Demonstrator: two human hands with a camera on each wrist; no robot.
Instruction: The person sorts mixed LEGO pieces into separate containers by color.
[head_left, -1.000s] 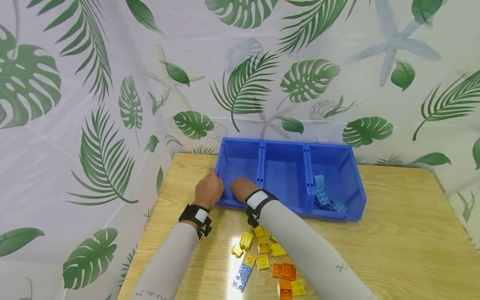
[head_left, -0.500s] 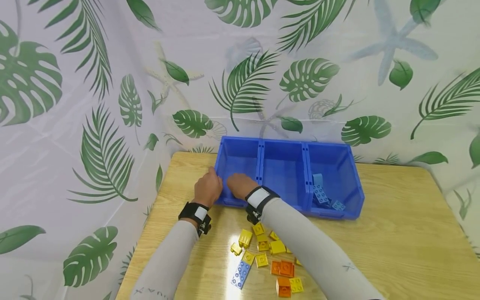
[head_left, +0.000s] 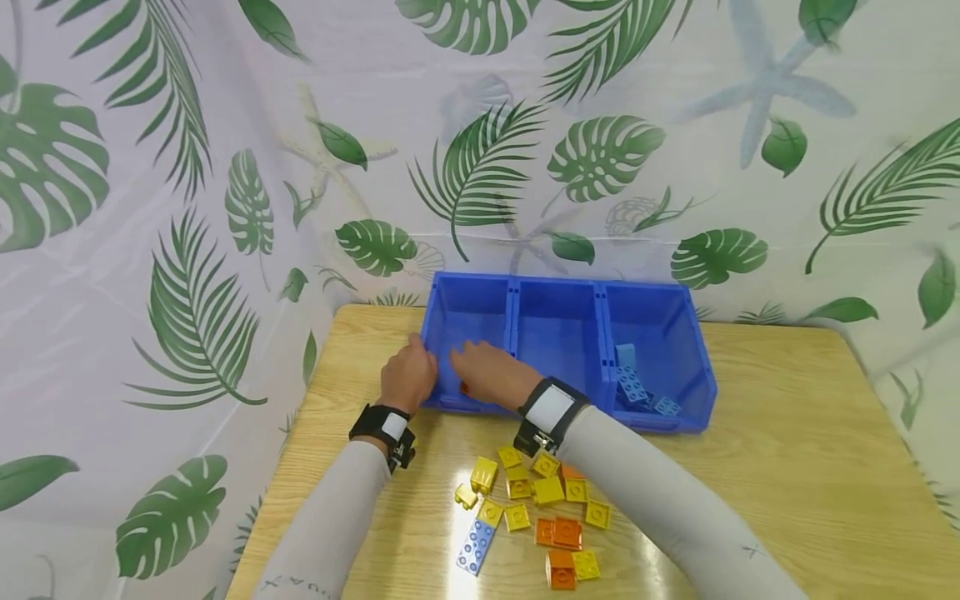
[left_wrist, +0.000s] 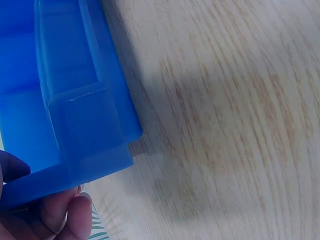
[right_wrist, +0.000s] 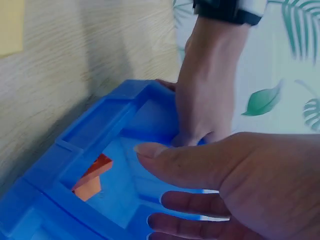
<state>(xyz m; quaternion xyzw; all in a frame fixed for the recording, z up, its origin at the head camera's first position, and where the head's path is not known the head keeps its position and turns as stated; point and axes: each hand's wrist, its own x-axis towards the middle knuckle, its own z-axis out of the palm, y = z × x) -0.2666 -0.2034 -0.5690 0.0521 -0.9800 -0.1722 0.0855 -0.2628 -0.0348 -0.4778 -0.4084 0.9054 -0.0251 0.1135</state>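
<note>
A blue three-compartment bin (head_left: 558,287) stands at the back of the table. My left hand (head_left: 408,375) grips its left wall; in the left wrist view, fingers (left_wrist: 79,217) lie outside the rim with the thumb over the inner side. Over the left compartment, my right hand (head_left: 491,372) has its thumb and fingers spread apart, holding nothing. Orange toy building bricks (right_wrist: 90,182) lie on that compartment's floor near the front wall, one tilted against another. In the head view the right hand hides most of them. Light blue bricks (head_left: 632,383) lie in the right compartment.
In front of the bin, loose yellow bricks (head_left: 548,491), orange bricks (head_left: 567,533) and a long pale blue brick (head_left: 476,547) lie on the wooden table (head_left: 795,467). A leaf-patterned cloth (head_left: 600,50) hangs behind and to the left.
My right hand has lifted slightly and spread its fingers, and orange now shows beneath it in the left compartment. The left hand keeps its place on the bin wall.
</note>
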